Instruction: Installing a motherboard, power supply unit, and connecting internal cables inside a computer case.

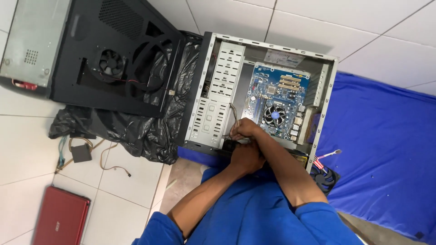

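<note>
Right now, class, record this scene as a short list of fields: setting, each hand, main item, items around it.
Setting: white tiled floor, blue cloth
Main item: open computer case lying on its side, blue motherboard with cooler fan
Left hand: at the case's near edge, grip unclear
Right hand: inside the case, at grey cables
Around: black side panel, black plastic bag, red laptop, loose fan
</note>
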